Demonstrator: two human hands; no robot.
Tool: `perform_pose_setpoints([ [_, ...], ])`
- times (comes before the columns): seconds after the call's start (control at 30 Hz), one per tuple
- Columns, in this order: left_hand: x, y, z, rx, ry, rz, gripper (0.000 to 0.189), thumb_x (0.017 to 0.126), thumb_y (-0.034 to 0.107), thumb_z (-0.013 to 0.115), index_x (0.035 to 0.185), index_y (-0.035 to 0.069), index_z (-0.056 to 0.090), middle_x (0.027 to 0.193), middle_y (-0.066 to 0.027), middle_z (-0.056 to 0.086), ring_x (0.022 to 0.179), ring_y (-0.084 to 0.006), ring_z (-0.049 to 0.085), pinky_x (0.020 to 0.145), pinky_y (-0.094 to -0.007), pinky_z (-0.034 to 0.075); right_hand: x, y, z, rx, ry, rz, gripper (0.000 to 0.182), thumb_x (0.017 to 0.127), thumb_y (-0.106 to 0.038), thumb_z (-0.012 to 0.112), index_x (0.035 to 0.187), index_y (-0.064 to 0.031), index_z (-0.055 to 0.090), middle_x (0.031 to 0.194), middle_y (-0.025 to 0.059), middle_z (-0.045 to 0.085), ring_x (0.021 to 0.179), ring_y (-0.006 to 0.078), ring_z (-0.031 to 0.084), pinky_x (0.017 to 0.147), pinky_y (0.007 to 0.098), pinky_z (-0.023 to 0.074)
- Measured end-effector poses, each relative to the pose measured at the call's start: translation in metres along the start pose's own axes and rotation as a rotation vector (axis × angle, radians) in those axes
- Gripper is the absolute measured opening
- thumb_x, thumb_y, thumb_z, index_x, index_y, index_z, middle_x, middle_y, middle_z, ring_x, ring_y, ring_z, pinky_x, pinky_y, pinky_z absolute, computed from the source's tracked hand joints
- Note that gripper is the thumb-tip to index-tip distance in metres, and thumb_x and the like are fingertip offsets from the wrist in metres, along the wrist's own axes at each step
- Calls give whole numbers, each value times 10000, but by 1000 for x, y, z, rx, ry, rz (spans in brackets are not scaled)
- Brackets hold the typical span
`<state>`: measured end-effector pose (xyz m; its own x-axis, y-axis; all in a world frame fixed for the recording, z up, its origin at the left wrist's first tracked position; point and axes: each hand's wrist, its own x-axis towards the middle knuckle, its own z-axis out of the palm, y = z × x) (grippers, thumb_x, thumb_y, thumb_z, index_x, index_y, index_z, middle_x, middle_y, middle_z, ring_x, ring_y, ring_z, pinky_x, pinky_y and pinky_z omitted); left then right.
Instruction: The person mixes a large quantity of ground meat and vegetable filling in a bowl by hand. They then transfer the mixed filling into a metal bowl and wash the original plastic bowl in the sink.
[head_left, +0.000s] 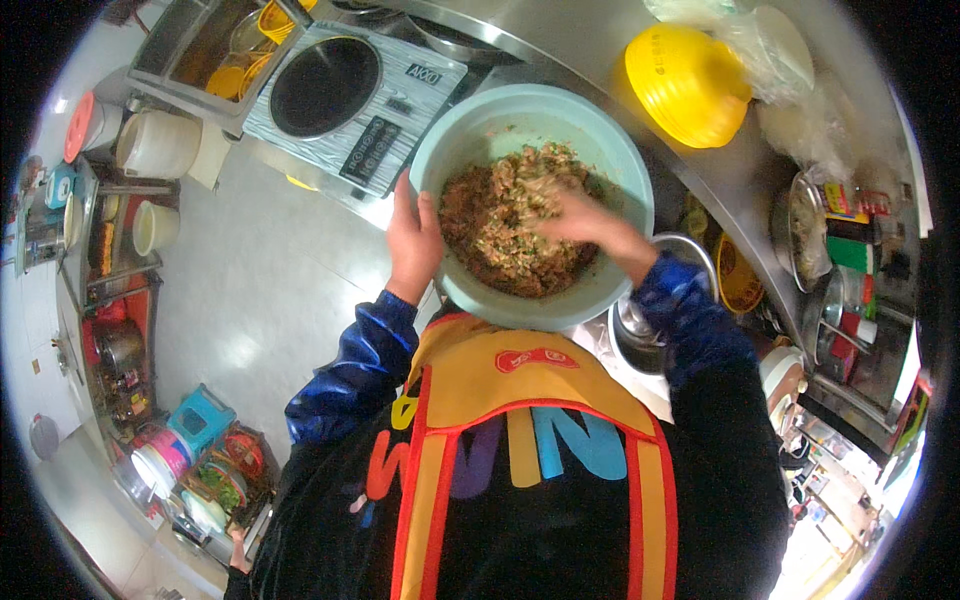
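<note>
A wide pale-green plastic basin (536, 322) stands just beyond my apron. It holds a heap of minced meat mixture (517, 225) with green flecks, darker brown along its left side. My left hand (415, 244) grips the basin's left rim, thumb up at the edge; some of its fingers are hidden against the wall. My right hand (574, 214) reaches in over the right rim, palm down in the mixture. Motion blur and the mince obscure its fingertips, so how far they are closed cannot be made out.
Left of the basin is an induction cooker (352, 105). Stacked yellow bowls (686, 86) sit on the steel counter at upper right, near plastic bags (802, 127). A metal pot (637, 345) stands beneath my right forearm. Another person's hand (238, 551) shows at lower left beside vegetable baskets (225, 480).
</note>
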<state>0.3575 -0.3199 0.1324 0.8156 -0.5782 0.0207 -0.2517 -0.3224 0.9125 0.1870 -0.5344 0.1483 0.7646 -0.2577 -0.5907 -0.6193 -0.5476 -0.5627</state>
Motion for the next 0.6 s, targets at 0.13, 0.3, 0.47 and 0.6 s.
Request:
perform_pose_setpoints([
  [0.13,2,-14,2,-28,15,8,443,992,202,449,1398,42,368,1250,-265,556,1139,-373,573,927,-392,458,-12,-23,34,-287,-48,-359,752,811,-266,681,1454,-88,335,1382,274,439,1194,369,521,1001,408,436],
  [0.3,2,4,-5,11,-18,-21,447,990,197,455,1395,30,367,1234,-266,567,1129,-365,583,924,-392,461,-9,8,-30,88,91,121,755,899,-431,604,1483,-80,278,1462,232,368,1328,359,393,1040,446,397],
  [0.47,1,9,-4,55,13,14,437,987,188,458,1384,23,381,1212,-267,580,1122,-367,586,922,-389,463,-15,1,-10,789,-183,551,856,854,-641,555,1458,-80,324,1446,163,422,1296,314,448,1054,525,367],
  [0.6,1,7,-1,24,28,14,424,989,184,456,1375,20,393,1207,-266,582,1118,-366,588,922,-389,463,3,2,18,1336,-289,362,697,887,-559,573,1390,-97,437,1368,119,518,1211,262,535,1023,487,426],
])
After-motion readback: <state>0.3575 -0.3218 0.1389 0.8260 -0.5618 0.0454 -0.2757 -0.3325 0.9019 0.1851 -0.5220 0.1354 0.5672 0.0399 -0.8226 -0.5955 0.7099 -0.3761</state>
